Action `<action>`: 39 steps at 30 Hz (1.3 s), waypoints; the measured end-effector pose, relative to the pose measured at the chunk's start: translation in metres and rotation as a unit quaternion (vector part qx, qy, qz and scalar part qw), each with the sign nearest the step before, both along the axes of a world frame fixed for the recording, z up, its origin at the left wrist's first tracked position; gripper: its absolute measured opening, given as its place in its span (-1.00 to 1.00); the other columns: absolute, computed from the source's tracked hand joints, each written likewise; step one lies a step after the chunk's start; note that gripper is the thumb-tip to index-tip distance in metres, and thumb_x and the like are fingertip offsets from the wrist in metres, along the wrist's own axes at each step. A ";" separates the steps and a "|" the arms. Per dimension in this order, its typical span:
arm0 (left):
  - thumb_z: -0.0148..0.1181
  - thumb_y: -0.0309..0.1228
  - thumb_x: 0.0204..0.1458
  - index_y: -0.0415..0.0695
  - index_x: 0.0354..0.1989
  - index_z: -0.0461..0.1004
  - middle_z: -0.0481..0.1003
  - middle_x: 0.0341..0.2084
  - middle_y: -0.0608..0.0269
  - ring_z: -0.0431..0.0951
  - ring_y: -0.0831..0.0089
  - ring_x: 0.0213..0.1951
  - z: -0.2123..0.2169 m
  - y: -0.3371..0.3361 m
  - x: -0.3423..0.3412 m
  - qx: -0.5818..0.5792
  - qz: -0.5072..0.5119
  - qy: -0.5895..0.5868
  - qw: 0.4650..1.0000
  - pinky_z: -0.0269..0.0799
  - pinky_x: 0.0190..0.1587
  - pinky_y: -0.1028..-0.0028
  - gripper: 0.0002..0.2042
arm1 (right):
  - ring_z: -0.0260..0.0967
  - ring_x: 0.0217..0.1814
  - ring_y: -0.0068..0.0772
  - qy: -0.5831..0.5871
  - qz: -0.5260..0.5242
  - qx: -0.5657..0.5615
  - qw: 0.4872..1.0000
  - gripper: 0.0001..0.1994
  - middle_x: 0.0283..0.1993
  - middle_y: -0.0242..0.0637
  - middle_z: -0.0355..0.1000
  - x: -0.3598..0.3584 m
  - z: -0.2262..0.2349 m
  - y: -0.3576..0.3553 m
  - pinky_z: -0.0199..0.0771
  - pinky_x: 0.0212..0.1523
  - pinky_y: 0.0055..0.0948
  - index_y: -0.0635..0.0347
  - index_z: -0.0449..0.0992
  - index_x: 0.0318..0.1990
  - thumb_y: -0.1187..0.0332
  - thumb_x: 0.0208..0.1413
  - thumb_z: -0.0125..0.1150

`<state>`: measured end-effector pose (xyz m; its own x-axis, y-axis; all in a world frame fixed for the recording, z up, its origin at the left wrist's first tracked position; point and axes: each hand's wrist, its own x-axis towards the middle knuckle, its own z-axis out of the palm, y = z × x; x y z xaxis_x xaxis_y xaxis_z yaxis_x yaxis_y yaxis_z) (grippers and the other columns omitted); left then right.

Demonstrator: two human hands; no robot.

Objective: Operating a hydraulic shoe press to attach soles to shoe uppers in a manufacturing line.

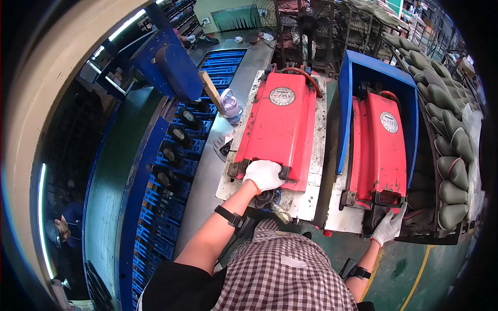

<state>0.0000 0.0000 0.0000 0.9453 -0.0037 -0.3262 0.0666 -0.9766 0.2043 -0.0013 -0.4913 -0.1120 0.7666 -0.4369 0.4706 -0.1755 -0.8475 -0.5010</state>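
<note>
Two red press covers, each with a round silver badge, stand side by side. On the left cover (282, 119), my left hand (264, 175), in a white knitted glove, is closed over the black handle (284, 172) at its near end. The right cover (386, 150) sits inside a blue open-fronted hood (376, 67). My right hand (389, 227), gloved too, is at the black handle (389, 198) on that cover's near end, with its fingers up against the handle's right side. Both covers are down, so what lies beneath them is hidden.
At left runs a blue machine (142, 207) with dark shoe-shaped pieces on its slatted bed. A lilac sandal (231, 103) stands on the metal ledge beside it. Grey-green shoe parts (451, 166) fill a rack on the right. One person (62, 230) is at far left.
</note>
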 end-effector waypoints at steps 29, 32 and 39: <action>0.23 -0.01 0.00 -0.07 -0.26 0.74 0.70 -0.30 -0.06 0.74 0.00 -0.18 -0.011 0.002 0.005 -0.020 -0.005 -0.019 1.000 0.64 -0.06 0.08 -0.61 | 0.17 -0.69 -0.58 0.697 0.400 0.328 0.497 -0.54 -0.52 -0.40 0.40 -0.028 0.030 0.286 0.11 -0.68 -0.46 0.17 0.41 0.15 0.01 0.33 0.25; 0.25 -0.03 -0.02 -0.09 -0.26 0.74 0.70 -0.30 -0.04 0.74 0.00 -0.18 -0.013 0.004 0.005 -0.031 -0.014 -0.027 0.999 0.64 -0.06 0.09 -0.61 | 0.19 -0.71 -0.58 0.663 0.411 0.365 0.508 -0.63 -0.51 -0.42 0.40 -0.031 0.027 0.296 0.13 -0.70 -0.51 0.12 0.41 0.05 0.12 0.26 0.34; 0.28 0.05 0.01 -0.08 -0.22 0.75 0.70 -0.26 -0.06 0.73 0.00 -0.15 -0.012 0.005 0.002 -0.049 -0.031 -0.031 0.998 0.64 -0.05 0.07 -0.56 | 0.33 -0.55 -0.57 0.583 0.234 0.534 0.565 -0.68 -0.45 -0.43 0.40 -0.092 0.026 0.341 0.32 -0.64 -0.50 0.05 0.41 0.02 0.26 0.23 0.41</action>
